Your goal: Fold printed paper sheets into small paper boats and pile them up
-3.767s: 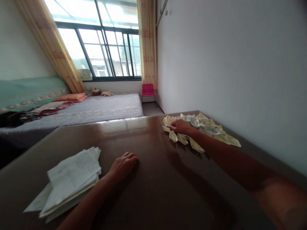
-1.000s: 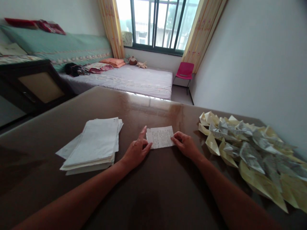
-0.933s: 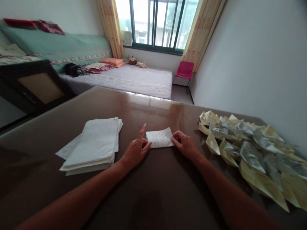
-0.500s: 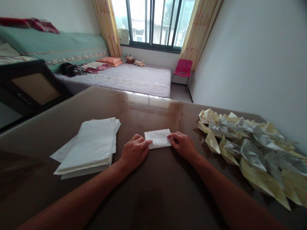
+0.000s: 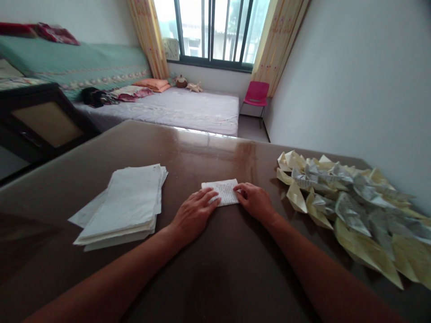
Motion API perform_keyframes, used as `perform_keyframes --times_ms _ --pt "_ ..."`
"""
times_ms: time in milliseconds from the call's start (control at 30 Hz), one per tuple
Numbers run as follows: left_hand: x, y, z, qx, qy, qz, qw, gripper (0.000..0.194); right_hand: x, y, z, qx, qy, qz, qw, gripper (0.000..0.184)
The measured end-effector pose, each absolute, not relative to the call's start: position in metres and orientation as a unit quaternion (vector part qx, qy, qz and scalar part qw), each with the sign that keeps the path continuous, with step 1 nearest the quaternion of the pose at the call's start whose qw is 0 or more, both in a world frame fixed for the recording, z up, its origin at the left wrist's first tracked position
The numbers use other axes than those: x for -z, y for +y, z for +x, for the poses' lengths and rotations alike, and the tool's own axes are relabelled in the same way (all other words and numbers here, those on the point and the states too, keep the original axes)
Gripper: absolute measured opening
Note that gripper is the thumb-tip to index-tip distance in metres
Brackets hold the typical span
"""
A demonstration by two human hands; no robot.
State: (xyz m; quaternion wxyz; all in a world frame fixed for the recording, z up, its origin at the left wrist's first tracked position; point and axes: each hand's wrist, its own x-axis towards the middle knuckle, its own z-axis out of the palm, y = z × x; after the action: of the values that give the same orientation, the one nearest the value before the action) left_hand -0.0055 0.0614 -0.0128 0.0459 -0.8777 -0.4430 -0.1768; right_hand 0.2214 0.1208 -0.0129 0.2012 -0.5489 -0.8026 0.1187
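Two hands met at a small folded sheet [image 5: 227, 193], printed and crisp-edged, which lay midway between the left and right edges of the glossy brown surface [image 5: 144, 143]. The left hand [image 5: 197, 211] had its fingers loosely spread, flat across the sheet's left part; the right hand [image 5: 256, 202] had its fingers drawn together, seemingly pinching the right edge. Flattening a fold looked to be in hand, calling for even pressure along the crease. A loose-cornered paper stack [image 5: 124, 202] lay towards the left edge; pointed yellow and grey paper boats [image 5: 353, 211] crowded the right edge.
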Motion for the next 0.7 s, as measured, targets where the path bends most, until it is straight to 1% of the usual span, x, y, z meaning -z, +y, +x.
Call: perform_keyframes --times_ms 67,133,367,467,500,567,633,700 --pt "0.015 0.060 -0.003 0.164 -0.408 -0.898 0.027 0.036 0.012 0.120 0.221 -0.117 -0.802 -0.553 0.196 0.019" --pt "0.014 0.057 0.000 0.155 -0.411 -0.898 0.017 0.036 0.012 0.120 0.220 -0.115 -0.802 -0.554 0.193 0.019" --pt "0.005 0.052 0.006 0.157 -0.426 -0.891 0.027 0.035 0.003 0.116 0.220 -0.093 -0.808 -0.555 0.172 0.023" --pt "0.003 0.052 0.008 0.143 -0.429 -0.891 0.036 0.035 -0.012 0.107 0.218 -0.053 -0.844 -0.508 0.164 0.027" --pt "0.002 0.052 0.008 0.138 -0.429 -0.892 0.038 0.036 -0.018 0.103 0.216 -0.044 -0.867 -0.475 0.146 0.027" --pt "0.002 0.052 0.009 0.133 -0.428 -0.893 0.044 0.036 -0.026 0.092 0.212 -0.030 -0.905 -0.416 0.083 0.023" --pt "0.004 0.053 0.009 0.130 -0.428 -0.893 0.050 0.037 -0.031 0.081 0.206 -0.023 -0.917 -0.397 0.028 0.023" --pt "0.005 0.054 0.008 0.124 -0.425 -0.895 0.057 0.036 -0.031 0.071 0.200 -0.022 -0.913 -0.407 -0.008 0.028"
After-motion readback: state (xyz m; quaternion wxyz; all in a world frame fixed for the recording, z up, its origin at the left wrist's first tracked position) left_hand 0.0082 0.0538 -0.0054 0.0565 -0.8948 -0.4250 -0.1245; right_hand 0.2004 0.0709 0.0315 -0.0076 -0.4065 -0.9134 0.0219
